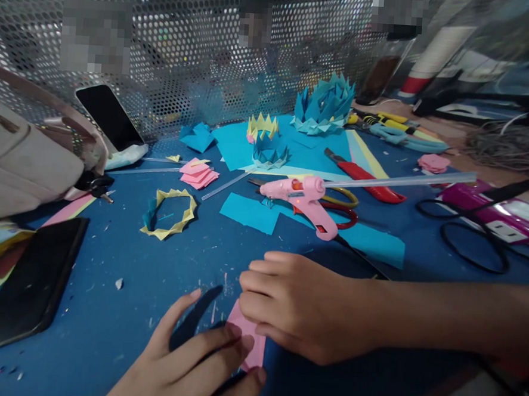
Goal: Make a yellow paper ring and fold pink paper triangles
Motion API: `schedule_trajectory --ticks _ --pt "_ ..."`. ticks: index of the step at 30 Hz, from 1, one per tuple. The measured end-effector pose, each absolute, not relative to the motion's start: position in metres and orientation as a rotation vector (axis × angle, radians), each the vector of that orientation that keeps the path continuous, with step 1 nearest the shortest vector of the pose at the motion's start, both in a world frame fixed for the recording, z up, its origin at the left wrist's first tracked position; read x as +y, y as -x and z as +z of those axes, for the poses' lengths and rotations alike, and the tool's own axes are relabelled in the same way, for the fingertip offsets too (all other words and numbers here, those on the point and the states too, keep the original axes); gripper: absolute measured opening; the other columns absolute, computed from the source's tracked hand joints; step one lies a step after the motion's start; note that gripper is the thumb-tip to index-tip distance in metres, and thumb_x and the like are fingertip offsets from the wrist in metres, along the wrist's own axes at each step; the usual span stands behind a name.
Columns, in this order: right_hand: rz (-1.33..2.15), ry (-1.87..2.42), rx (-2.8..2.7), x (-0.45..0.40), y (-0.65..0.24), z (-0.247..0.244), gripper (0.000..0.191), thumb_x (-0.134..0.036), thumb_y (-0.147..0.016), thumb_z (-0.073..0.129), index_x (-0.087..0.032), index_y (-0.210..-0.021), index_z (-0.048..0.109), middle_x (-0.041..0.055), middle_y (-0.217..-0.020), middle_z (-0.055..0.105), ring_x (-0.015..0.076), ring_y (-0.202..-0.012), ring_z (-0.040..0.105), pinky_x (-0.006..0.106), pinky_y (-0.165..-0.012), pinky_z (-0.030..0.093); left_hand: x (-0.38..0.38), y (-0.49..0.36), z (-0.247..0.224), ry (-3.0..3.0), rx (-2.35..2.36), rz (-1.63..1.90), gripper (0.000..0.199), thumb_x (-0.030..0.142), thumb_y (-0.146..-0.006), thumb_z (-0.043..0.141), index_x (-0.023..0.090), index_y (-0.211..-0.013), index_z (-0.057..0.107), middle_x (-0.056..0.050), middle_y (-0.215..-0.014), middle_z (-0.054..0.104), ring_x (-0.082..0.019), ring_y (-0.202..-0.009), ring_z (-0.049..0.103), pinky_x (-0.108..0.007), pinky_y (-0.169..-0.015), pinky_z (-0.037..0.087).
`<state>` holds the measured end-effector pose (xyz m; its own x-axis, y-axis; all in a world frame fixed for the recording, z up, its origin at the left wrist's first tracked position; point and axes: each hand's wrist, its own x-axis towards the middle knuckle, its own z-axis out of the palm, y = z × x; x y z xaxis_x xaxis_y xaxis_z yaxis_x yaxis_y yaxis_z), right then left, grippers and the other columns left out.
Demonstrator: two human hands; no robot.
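A small piece of pink paper (255, 348) lies on the blue table in front of me, partly covered by my hands. The fingers of my left hand (196, 364) are spread, and some fingertips rest on the paper. My right hand (300, 305) is closed, its fingers curled at the paper's upper right edge; its exact grip is hidden. Just beyond it lies a pink hot glue gun (303, 194) with a long clear glue stick (400, 181) in its back. A ring of folded yellow paper (187, 217) with a blue piece sits farther left.
Blue paper strips (250, 212) and red-handled scissors (346, 218) lie around the glue gun. Behind are pink paper squares (198, 173), a red utility knife (373, 182) and a blue paper flower (326, 106). Phones (30, 285), a bag (21, 147) and a purple power strip (492, 212) flank the area.
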<state>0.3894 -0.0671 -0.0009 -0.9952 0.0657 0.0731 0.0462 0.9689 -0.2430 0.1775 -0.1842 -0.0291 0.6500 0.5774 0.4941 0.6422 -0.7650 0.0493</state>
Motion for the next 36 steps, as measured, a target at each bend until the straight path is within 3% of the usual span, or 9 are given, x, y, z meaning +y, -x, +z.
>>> schedule_trajectory --ticks 4,11,18,25,36 --pt "0.374 0.095 -3.036 -0.0674 -0.3896 -0.0009 0.015 -0.026 -0.1 0.048 -0.017 -0.09 0.056 0.0054 -0.093 0.057 0.0196 -0.075 0.043 0.035 -0.066 0.029 -0.1878 -0.174 -0.0292 2.716 -0.961 -0.638 0.031 0.026 -0.107 0.043 0.037 -0.118 0.069 0.009 -0.106 0.074 -0.009 -0.108 0.063 -0.047 -0.126 0.009" --pt "0.375 0.099 -3.029 -0.0673 -0.3897 -0.0006 0.015 -0.025 -0.099 0.048 -0.017 -0.089 0.056 0.005 -0.092 0.057 0.0192 -0.074 0.043 0.034 -0.065 0.029 -0.1916 -0.1703 -0.0283 2.715 -0.953 -0.605 0.036 0.024 -0.108 0.038 0.035 -0.111 0.073 0.01 -0.112 0.073 -0.009 -0.113 0.06 -0.047 -0.127 0.01" --pt "0.373 0.086 -3.031 -0.0664 -0.3896 -0.001 0.014 -0.026 -0.099 0.048 -0.018 -0.09 0.054 0.0045 -0.092 0.056 0.0197 -0.075 0.043 0.035 -0.066 0.028 -0.1903 -0.1713 -0.0294 2.717 -0.945 -0.599 0.039 0.019 -0.108 0.038 0.034 -0.107 0.074 0.011 -0.112 0.073 -0.008 -0.113 0.06 -0.047 -0.127 0.01" --pt "0.366 0.07 -3.028 -0.0657 -0.3899 -0.0013 0.013 -0.026 -0.099 0.051 -0.017 -0.091 0.056 0.0054 -0.093 0.058 0.0194 -0.076 0.043 0.034 -0.066 0.03 -0.1896 -0.175 -0.0313 2.733 -1.051 -0.742 0.033 0.025 -0.107 0.042 0.035 -0.106 0.074 0.011 -0.105 0.075 -0.006 -0.108 0.064 -0.043 -0.126 0.014" --pt "0.382 0.066 -3.042 -0.0647 -0.39 -0.0008 0.014 -0.027 -0.099 0.049 -0.017 -0.092 0.055 0.0057 -0.095 0.058 0.0197 -0.077 0.044 0.035 -0.067 0.03 -0.1916 -0.1733 -0.031 2.708 -0.973 -0.633 0.037 0.027 -0.109 0.035 0.034 -0.119 0.069 0.009 -0.111 0.074 -0.008 -0.114 0.059 -0.046 -0.127 0.009"
